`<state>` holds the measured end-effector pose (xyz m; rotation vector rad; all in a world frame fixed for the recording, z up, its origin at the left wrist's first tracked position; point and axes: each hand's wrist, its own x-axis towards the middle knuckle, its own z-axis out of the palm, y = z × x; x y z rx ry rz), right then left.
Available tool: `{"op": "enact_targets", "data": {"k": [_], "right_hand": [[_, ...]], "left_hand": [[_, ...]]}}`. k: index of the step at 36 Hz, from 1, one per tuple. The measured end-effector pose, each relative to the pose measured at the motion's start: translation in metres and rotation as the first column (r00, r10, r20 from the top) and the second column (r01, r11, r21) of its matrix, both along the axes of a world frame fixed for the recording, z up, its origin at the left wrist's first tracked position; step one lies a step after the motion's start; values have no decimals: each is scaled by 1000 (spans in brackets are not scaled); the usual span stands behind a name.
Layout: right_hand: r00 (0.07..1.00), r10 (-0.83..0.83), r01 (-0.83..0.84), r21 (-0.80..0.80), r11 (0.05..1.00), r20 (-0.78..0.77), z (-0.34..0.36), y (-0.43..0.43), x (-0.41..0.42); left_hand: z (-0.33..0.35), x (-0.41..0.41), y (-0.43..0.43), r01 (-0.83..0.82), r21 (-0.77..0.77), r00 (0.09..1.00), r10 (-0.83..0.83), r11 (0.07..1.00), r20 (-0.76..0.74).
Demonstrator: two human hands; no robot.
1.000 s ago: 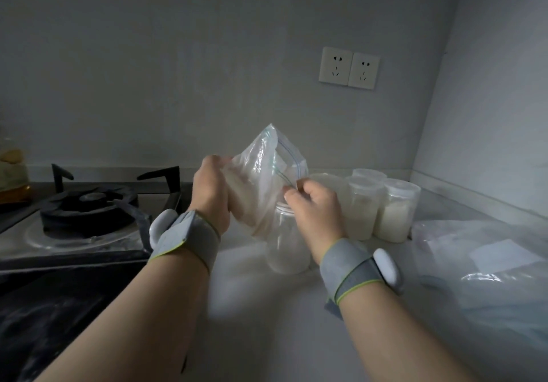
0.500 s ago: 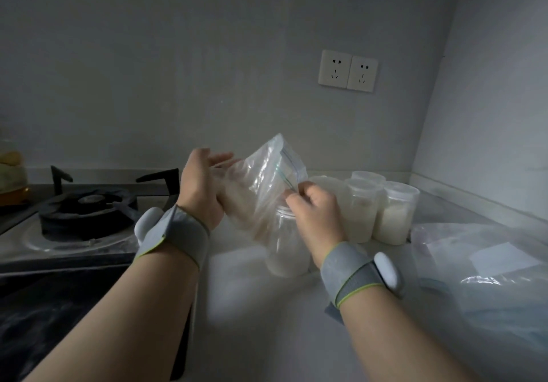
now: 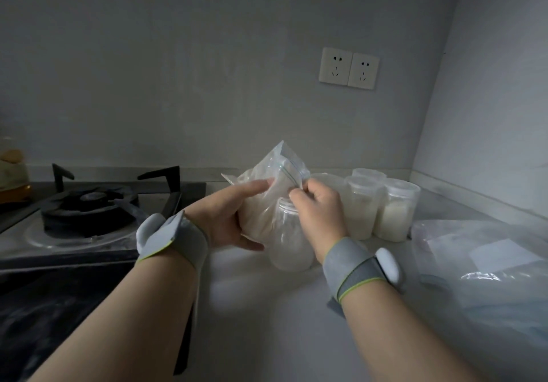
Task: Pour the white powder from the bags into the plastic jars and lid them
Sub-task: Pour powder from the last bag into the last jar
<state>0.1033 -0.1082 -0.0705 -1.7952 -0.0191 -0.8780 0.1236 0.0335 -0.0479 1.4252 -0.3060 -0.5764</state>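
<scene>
Clear zip-top plastic bag of white powder (image 3: 275,191): where was it in the shot? (Listener)

It was held up in the middle of the view, tilted, its lower end touching the mouth of an open clear plastic jar (image 3: 292,245). The jar stood upright on the pale grey countertop (image 3: 267,307), with some powder in its bottom. (Describer)

How did the hands hold it? (Listener)

The left hand (image 3: 225,218) clasped the bag's bulging left side. Its fingers lay almost straight across the near face and the thumb was tucked underneath. The right hand (image 3: 320,212) had its fingers curled tight, pinching the bag's zip edge just above the jar's rim. Each wrist wore a grey fabric wristband (image 3: 353,266) with a white pod on it. (Describer)

What else was on the counter? (Listener)

Just behind the right hand stood a close cluster of lidded clear plastic jars (image 3: 397,206), each partly filled with white powder. At the right edge lay a heap of crumpled clear plastic bags (image 3: 489,263). To the left was a black gas stove (image 3: 89,212) with a steel surround. On the grey wall above, two white wall sockets (image 3: 349,68) sat side by side. (Describer)
</scene>
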Motion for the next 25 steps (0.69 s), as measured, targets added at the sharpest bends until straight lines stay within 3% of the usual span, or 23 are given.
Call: {"op": "enact_targets", "data": {"k": [4,6,13,25], "right_hand": [[1000,-20,20,-9,1000,-7,0,-4,0],[1000,-26,26,-5,1000,-10,0,-5,0],[1000,-22,22,4,1000,-14,-1,-5,3],[998,57,-58,26,998,24,-2,-6,2]], "left_hand": [[-2,2,5,153,-12,987,-152,988,50],[-6,4,3,151,23,984,-152,988,92],[-11,9,-4,30,29,993,-33,999,117],[-9,17,-3,-281,-116,948,294,953,118]]}}
